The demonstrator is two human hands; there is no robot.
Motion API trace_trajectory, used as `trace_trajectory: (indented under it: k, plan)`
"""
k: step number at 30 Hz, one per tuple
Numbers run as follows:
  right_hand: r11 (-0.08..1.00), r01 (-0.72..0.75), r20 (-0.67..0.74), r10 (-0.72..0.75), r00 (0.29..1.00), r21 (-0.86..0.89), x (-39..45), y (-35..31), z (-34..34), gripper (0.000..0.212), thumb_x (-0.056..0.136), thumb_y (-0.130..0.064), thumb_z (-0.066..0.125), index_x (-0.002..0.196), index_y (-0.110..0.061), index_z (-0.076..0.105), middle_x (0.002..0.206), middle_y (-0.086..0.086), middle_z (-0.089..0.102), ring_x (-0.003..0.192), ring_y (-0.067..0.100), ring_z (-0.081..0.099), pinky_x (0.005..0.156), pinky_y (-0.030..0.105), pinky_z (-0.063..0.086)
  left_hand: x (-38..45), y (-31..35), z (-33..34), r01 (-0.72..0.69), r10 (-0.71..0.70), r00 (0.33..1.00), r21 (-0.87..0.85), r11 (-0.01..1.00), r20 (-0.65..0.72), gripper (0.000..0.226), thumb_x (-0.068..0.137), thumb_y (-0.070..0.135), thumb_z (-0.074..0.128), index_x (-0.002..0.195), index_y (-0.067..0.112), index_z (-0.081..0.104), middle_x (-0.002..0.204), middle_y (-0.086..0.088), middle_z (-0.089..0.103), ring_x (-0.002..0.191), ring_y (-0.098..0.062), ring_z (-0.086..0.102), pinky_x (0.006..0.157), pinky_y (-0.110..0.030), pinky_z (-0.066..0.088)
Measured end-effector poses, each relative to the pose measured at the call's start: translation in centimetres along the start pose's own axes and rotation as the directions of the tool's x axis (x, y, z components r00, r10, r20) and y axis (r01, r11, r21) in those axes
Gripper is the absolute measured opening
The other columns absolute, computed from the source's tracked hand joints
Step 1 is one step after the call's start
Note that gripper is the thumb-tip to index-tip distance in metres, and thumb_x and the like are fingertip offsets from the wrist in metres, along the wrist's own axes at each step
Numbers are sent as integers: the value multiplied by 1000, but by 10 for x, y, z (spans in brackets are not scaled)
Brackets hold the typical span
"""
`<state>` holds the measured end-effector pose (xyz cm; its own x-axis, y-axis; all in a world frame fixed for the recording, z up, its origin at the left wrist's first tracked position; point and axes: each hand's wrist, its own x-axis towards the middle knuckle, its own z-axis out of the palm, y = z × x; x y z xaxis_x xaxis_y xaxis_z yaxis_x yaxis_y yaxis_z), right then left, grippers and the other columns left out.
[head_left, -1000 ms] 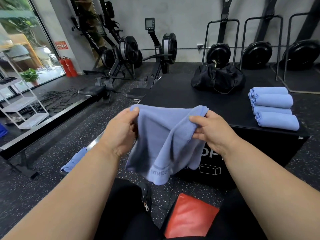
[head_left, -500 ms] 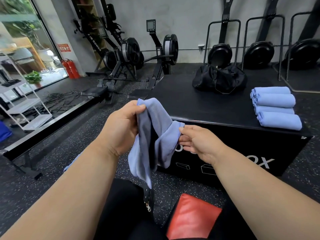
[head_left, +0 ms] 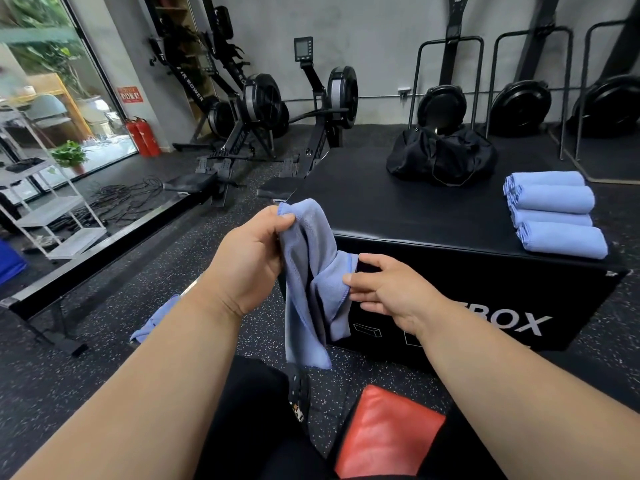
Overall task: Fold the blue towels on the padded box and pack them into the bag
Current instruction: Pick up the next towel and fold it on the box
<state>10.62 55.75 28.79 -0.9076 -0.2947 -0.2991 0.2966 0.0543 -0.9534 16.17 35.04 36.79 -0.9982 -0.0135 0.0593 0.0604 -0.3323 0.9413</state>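
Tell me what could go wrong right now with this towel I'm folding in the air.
The left hand grips the blue towel at its top, while the right hand only pinches a lower edge, so the fold may come out uneven. Its hanging tail could brush the speckled floor. Setting it down carelessly might disturb the folded towels on the padded box.

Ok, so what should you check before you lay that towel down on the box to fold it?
1. Left hand grips the towel top: ok.
2. Right hand pinches its lower edge: ok.
3. Towel spread flat: not ok, it hangs bunched.
4. Bare room on the box top: ok.
5. Folded towels out of the way at the right edge: ok.
6. Bag open: cannot tell.
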Motion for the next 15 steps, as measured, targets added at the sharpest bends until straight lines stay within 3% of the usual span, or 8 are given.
trace_trajectory:
  k: [3, 7, 11, 15]
  plan:
    - [1000, 8, -20, -8, 1000, -5, 0, -1, 1, 46, 86, -20, 86, 125, -26, 63, 97, 1, 81, 83, 13, 78, 81, 30, 59, 0, -1, 5, -9, 8, 1000, -16, 1000, -13, 15, 100, 8, 52, 99, 13, 66, 94, -6, 66, 97, -21, 63, 92, -36, 49]
    - [1000, -3, -25, 3, 1000, 13, 1, 0, 2, 29, 86, -14, 85, 110, -15, 69, 88, 1, 78, 79, 13, 75, 92, 34, 60, -1, -1, 10, -13, 13, 1000, -15, 1000, -10, 11, 99, 9, 54, 98, 13, 65, 93, -6, 63, 96, -21, 59, 92, -38, 46]
    - [997, -48, -3, 48, 999, 58, 4, 3, 0, 26, 87, -9, 83, 110, -10, 72, 83, 2, 78, 72, 11, 74, 78, 27, 59, -3, 2, 11, -30, 29, 999, -19, 999, -14, 13, 99, 8, 53, 97, 14, 65, 91, -4, 63, 92, -19, 61, 91, -37, 45]
    - [992, -79, 5, 79, 997, 95, 7, 7, -1, 29, 87, -5, 82, 114, -9, 72, 88, 5, 78, 72, 12, 74, 73, 25, 57, -3, 3, 9, -15, 15, 1000, -10, 1000, -18, 14, 99, 10, 54, 109, 12, 63, 103, -8, 60, 106, -23, 56, 99, -42, 41]
